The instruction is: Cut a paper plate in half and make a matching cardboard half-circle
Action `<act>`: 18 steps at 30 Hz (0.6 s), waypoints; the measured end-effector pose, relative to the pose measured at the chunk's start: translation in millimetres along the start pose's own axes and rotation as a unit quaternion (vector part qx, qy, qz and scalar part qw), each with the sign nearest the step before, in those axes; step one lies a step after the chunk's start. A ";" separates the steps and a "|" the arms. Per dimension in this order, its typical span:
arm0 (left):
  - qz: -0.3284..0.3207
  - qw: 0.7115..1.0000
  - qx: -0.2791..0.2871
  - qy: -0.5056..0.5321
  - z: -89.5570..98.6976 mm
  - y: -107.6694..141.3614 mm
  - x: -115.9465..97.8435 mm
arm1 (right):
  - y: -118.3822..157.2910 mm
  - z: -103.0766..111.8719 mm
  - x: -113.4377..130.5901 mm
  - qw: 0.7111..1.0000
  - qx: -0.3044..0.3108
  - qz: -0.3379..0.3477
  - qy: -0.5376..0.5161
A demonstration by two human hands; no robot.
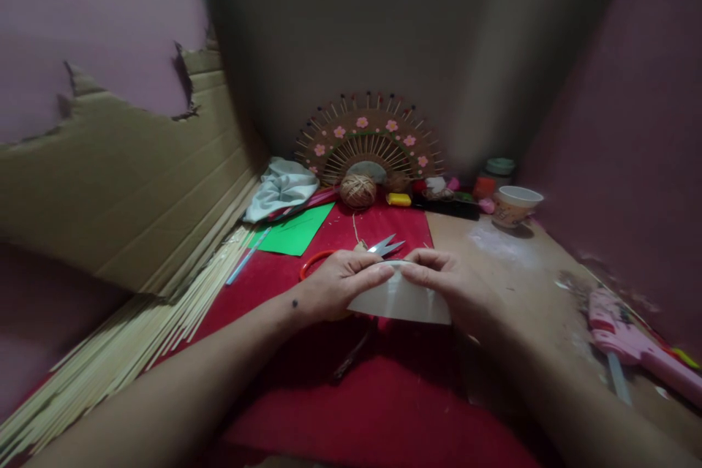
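Note:
A pale, slightly shiny curved sheet (400, 301) is pinched along its far edge by both of my hands, thumbs on top and almost meeting. My left hand (351, 278) grips it from the left, my right hand (444, 279) from the right. Just beyond my fingers lie scissors (382, 245) with blades apart and an orange-red handle, partly hidden by my left hand. A length of twine (355, 227) runs from a twine ball (358, 191) toward the scissors. Under the sheet a dark frayed cord end (351, 358) shows on the red cloth (329, 395).
Thin bamboo sticks (148, 329) lie at left beside torn cardboard (137, 153). Behind are green paper (299, 230), a crumpled pale cloth (282, 186) and a flower-decorated stick fan (367, 135). To the right stand a paper cup (515, 206) and a pink glue gun (619, 333).

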State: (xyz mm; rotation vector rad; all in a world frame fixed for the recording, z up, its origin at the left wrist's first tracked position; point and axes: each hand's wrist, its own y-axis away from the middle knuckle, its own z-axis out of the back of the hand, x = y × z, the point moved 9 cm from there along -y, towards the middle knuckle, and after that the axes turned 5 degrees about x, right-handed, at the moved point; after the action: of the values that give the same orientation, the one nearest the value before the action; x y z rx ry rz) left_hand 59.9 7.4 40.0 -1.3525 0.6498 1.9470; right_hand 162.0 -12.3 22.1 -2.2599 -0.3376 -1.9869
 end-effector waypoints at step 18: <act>-0.056 0.966 -0.195 0.158 21.6 1.4 7.9 | -6.7 -14.5 -0.6 0.975 0.036 0.128 -0.177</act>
State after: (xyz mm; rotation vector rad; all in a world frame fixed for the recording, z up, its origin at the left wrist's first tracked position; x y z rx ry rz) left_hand 43.8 24.0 39.9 -1.9257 0.3286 1.8453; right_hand 146.4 -9.3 23.1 -2.4611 -0.1338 -1.4264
